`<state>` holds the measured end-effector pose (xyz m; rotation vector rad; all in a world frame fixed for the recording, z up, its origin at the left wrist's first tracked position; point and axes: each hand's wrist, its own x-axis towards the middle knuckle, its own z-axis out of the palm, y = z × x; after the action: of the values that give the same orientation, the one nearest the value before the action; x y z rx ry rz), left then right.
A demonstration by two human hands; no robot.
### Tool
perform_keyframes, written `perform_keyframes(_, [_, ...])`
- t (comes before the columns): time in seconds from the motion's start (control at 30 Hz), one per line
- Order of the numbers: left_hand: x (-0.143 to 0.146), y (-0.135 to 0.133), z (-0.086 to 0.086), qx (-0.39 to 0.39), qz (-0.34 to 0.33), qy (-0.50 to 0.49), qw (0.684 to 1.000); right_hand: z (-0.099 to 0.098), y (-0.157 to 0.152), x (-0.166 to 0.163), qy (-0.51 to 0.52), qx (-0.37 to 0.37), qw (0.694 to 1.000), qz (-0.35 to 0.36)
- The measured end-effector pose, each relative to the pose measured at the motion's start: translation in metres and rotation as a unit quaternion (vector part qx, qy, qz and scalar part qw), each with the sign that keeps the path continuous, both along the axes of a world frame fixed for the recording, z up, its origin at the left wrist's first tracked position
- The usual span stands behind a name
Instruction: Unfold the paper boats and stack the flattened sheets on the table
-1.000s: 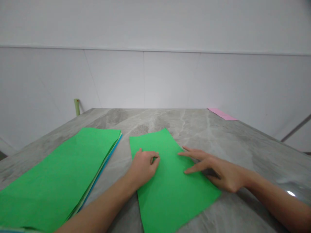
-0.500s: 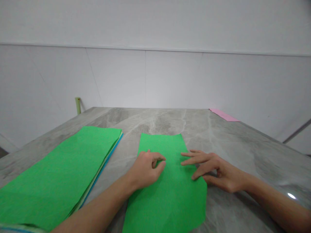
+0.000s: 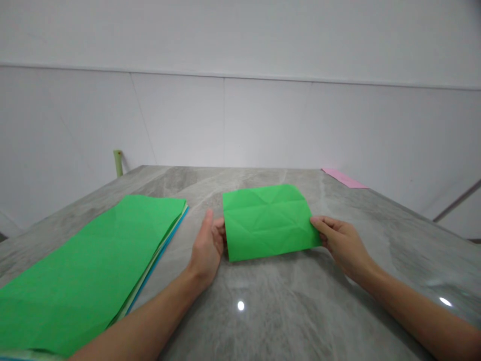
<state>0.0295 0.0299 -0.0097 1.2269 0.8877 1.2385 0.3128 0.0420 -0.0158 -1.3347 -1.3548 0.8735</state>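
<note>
A green paper sheet (image 3: 267, 220), marked with crease lines, is folded over away from me in the middle of the grey marble table (image 3: 285, 306). My left hand (image 3: 206, 248) grips its near left corner, fingers under the sheet and thumb alongside. My right hand (image 3: 341, 243) pinches its near right corner. The near edge is lifted off the table between both hands.
A stack of coloured sheets (image 3: 93, 265) with a green one on top lies at the left, blue and pale edges showing. A pink sheet (image 3: 343, 178) rests at the far right corner. A green post (image 3: 118, 163) stands beyond the table's far left edge.
The sheet lay flat under both hands, turning clockwise. Now both hands have taken its near corners and lifted the near edge up and away, so the creased underside shows.
</note>
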Motion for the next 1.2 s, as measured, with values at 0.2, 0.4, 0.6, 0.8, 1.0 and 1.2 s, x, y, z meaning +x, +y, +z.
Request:
perform_keyframes(0.2, [0.001, 0.000, -0.006, -0.009, 0.023, 0.133, 0.991, 0.006, -0.002, -0.006, 0.074, -0.091, 0.993, 0.006])
perform_keyframes(0.4, [-0.001, -0.004, -0.006, 0.124, 0.205, 0.417, 0.877, 0.006, -0.004, -0.010, -0.095, -0.107, 0.989, 0.046])
perform_keyframes(0.6, [0.008, -0.032, 0.002, 0.255, 0.048, 0.598, 0.758, 0.010, -0.012, -0.008, -0.401, 0.047, 0.910, 0.094])
perform_keyframes(0.8, [0.009, -0.040, 0.002, 0.241, -0.047, 0.627, 0.739, 0.023, -0.023, -0.020, -0.454, 0.213, 0.821, 0.275])
perform_keyframes(1.0, [0.004, -0.026, -0.003, 0.197, -0.047, 0.668, 0.716, 0.028, -0.047, -0.042, -0.366, 0.245, 0.782, 0.441])
perform_keyframes(1.2, [0.009, -0.028, 0.000, 0.187, -0.092, 0.642, 0.738, 0.027, -0.061, -0.066, -0.239, 0.227, 0.746, 0.578])
